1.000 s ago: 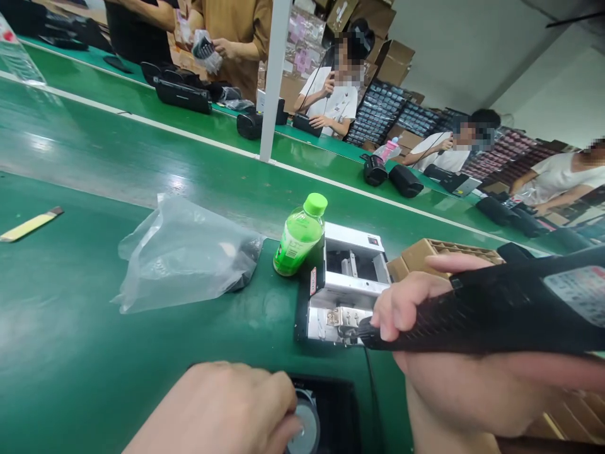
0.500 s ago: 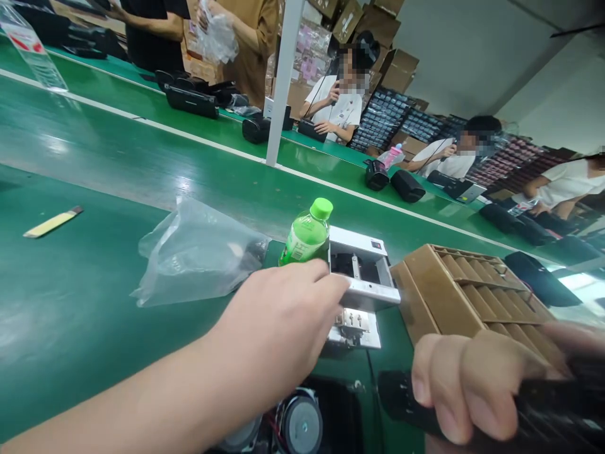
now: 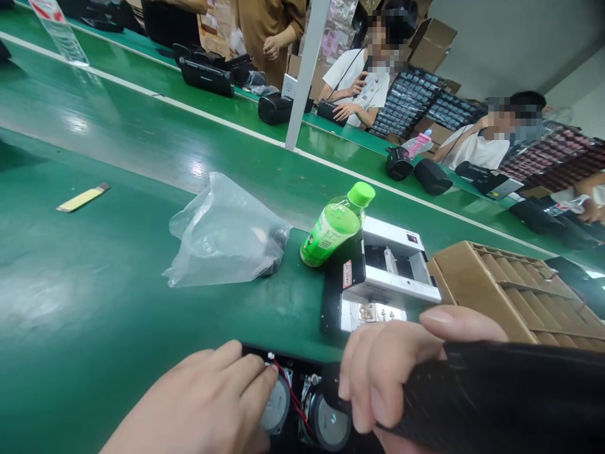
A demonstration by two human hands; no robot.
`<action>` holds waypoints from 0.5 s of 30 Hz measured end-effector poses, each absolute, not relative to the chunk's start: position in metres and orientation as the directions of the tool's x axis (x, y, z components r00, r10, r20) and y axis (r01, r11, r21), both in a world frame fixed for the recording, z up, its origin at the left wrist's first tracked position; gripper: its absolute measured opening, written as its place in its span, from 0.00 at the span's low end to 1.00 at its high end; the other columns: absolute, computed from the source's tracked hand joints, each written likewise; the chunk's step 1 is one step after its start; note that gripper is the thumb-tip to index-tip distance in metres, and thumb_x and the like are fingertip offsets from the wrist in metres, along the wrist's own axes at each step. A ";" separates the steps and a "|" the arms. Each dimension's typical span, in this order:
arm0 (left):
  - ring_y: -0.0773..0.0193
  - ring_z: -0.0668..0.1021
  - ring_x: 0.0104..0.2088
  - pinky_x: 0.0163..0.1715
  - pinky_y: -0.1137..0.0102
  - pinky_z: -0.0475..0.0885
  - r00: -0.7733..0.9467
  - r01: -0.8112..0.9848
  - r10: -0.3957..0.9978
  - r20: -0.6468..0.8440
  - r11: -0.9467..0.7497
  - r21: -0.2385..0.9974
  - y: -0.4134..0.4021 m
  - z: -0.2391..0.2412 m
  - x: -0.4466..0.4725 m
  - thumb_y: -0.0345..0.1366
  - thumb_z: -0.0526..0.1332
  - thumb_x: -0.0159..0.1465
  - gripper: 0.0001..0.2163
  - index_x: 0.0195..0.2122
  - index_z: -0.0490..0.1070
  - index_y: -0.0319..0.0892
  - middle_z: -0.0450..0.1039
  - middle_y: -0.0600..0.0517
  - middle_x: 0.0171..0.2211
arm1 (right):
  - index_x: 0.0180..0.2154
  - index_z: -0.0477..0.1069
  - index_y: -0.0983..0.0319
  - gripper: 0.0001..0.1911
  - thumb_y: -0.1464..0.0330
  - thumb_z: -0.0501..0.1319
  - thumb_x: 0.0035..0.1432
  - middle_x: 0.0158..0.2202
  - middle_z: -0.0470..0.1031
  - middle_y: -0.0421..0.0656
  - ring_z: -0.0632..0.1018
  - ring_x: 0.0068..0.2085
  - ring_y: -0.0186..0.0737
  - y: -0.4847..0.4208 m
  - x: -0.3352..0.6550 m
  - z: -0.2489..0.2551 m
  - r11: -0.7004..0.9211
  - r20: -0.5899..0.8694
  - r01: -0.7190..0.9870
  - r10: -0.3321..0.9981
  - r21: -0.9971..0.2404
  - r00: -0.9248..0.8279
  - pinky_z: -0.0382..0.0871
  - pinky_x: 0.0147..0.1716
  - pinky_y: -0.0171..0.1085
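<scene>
nearest the camera, the right hand (image 3: 401,369) wraps its fingers together around a black mesh-covered casing (image 3: 496,403), thumb laid along the top. beside it, the left hand (image 3: 203,403) rests with fingers close together, tips touching the round speaker drivers (image 3: 302,413) by a red wire (image 3: 289,391). beyond sits a white metal device (image 3: 387,277), a green bottle (image 3: 334,226) leaning against it, a clear plastic bag (image 3: 227,233) to the left, a cardboard divider tray (image 3: 515,290) to the right.

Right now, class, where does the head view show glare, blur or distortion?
Head view: ceiling light glares off the green conveyor belt; the right hand and its black speaker housing loom large and soft; the white post leans, and co-workers' faces are blurred out.
</scene>
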State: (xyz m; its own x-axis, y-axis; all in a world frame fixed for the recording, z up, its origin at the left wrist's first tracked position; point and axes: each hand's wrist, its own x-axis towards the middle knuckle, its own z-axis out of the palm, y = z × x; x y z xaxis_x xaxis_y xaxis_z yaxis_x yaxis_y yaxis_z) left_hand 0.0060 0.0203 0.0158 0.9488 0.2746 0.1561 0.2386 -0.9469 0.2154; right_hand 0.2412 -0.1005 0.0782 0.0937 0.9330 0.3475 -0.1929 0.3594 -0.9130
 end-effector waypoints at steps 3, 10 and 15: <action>0.56 0.80 0.32 0.32 0.63 0.71 0.959 0.228 0.264 0.106 -0.936 0.268 0.022 0.013 0.011 0.32 0.68 0.56 0.11 0.41 0.80 0.51 0.85 0.56 0.37 | 0.58 0.73 0.48 0.15 0.64 0.59 0.74 0.30 0.83 0.43 0.82 0.27 0.49 -0.092 0.219 0.083 0.386 0.331 -0.092 0.873 -0.918 0.358 0.82 0.29 0.51; 0.58 0.81 0.34 0.33 0.63 0.69 0.960 0.225 0.273 0.069 -0.892 0.392 0.031 0.019 0.005 0.33 0.71 0.56 0.15 0.44 0.79 0.53 0.86 0.59 0.42 | 0.54 0.76 0.47 0.11 0.62 0.59 0.75 0.25 0.79 0.38 0.77 0.21 0.43 -0.079 0.198 0.083 0.372 0.338 0.037 0.793 -0.927 0.507 0.80 0.24 0.45; 0.58 0.81 0.36 0.34 0.63 0.69 0.961 0.212 0.259 0.093 -0.912 0.352 0.030 0.022 0.009 0.43 0.72 0.62 0.14 0.49 0.79 0.55 0.84 0.59 0.42 | 0.57 0.73 0.49 0.12 0.60 0.61 0.74 0.23 0.76 0.36 0.75 0.17 0.40 -0.082 0.203 0.078 0.469 0.440 0.092 0.717 -0.878 0.540 0.77 0.20 0.42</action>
State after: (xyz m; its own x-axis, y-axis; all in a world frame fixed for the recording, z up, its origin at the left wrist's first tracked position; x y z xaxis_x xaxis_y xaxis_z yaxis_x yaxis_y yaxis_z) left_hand 0.0087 0.0299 0.0222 0.9613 0.2595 0.0930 0.2120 -0.9116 0.3522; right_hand 0.2032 -0.0818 0.0775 0.5401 0.7174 0.4400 0.0921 0.4692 -0.8783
